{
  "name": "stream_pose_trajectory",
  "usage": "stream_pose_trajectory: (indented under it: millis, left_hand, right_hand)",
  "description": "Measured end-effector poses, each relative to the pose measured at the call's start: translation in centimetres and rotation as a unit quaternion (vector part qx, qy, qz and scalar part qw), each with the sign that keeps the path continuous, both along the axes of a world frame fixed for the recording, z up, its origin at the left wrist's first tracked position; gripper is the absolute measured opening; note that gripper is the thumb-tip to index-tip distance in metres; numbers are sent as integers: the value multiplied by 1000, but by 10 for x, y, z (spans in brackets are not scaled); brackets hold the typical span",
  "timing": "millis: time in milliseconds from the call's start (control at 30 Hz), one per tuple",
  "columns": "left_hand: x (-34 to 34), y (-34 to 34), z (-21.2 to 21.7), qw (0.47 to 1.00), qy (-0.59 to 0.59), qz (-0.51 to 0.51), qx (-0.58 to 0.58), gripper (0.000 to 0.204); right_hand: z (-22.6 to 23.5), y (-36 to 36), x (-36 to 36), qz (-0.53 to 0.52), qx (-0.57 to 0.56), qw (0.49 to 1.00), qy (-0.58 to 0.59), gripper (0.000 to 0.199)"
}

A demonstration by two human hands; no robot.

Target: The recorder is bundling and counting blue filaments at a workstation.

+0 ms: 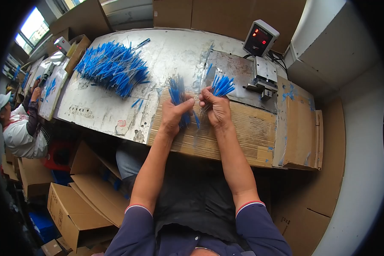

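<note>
My left hand (173, 114) grips a bundle of thin blue-tipped sticks (177, 94), fanned upward above my fist and poking out below it. My right hand (215, 107) holds a smaller bunch of the same blue sticks (222, 85), their tips spreading up and to the right. Both hands hover close together over a sheet of brown cardboard (247, 132) at the front edge of the worn white worktable (102, 104). A big loose heap of blue sticks (113, 66) lies on the table to the far left.
A small metal machine (264, 79) with a grey counter display (260, 38) stands at the back right on a metal plate. Cardboard boxes (74, 213) sit on the floor at the left. Another person (19, 128) works at a table far left.
</note>
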State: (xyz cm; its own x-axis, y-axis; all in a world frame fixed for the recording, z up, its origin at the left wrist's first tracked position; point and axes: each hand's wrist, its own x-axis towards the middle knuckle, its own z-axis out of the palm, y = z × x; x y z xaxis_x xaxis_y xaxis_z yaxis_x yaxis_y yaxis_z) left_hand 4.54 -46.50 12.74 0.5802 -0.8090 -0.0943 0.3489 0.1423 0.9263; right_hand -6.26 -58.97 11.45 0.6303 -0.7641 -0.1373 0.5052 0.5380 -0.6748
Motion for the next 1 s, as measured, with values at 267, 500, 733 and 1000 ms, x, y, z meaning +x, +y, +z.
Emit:
stream_pose_trajectory:
  millis: [267, 500, 733, 1000]
  left_hand:
    - [0, 0, 1, 1000, 15, 13, -19, 26]
    - [7, -9, 2, 998, 60, 25, -2, 25]
    - [27, -15, 1, 988, 152, -25, 11, 21]
    - [28, -17, 7, 989, 133, -43, 46, 19]
  right_hand:
    - [1, 0, -1, -18, 5, 1000, 12, 14]
    - [7, 3, -3, -10, 3, 1000, -16, 14]
    - [13, 5, -6, 32, -31, 999, -5, 11]
    - [18, 5, -8, 79, -28, 996, -22, 13]
